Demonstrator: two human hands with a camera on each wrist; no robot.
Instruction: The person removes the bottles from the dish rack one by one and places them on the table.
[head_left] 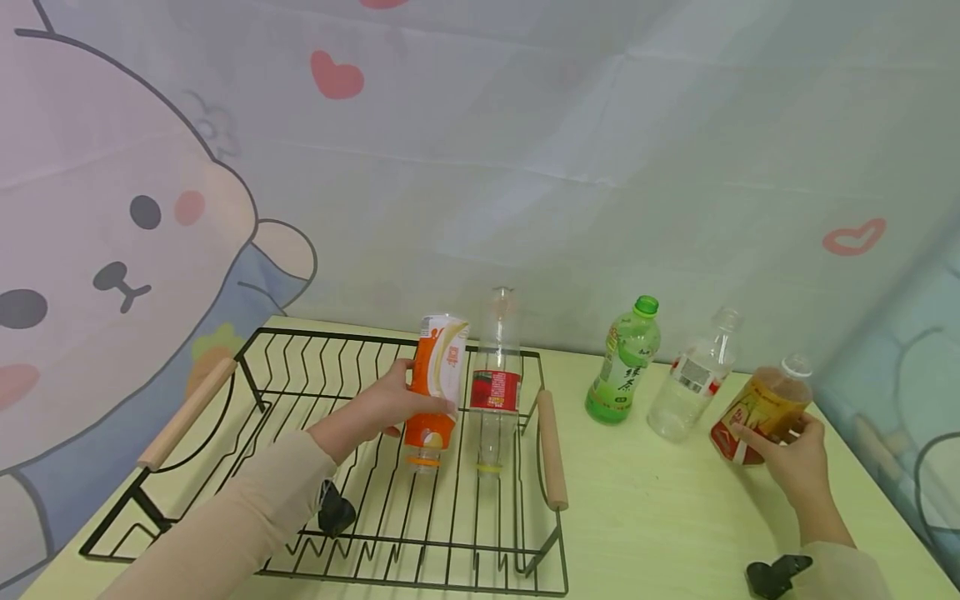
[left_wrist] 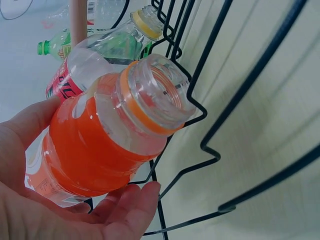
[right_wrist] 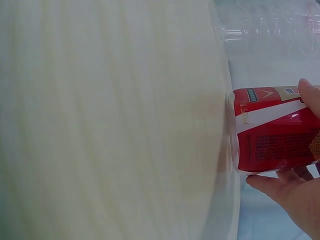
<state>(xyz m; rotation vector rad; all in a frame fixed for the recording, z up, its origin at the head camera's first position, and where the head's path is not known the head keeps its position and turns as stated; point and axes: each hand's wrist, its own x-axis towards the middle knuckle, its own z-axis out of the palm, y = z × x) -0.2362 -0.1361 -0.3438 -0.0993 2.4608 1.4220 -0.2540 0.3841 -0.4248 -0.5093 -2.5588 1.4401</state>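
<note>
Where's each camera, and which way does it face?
Head: worn on head, facing forward and down at rack and table; left hand, right hand, sleeves show.
Left wrist: worn there, facing the orange bottle; left hand shows.
Right wrist: worn there, facing table and red-and-yellow bottle; right hand shows.
Head and left wrist share the green bottle.

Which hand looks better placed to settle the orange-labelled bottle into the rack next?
Left, most likely: the left hand grips the orange-labelled bottle, neck down at the rack. The right hand is well off to the right, holding the red-and-yellow bottle.
</note>
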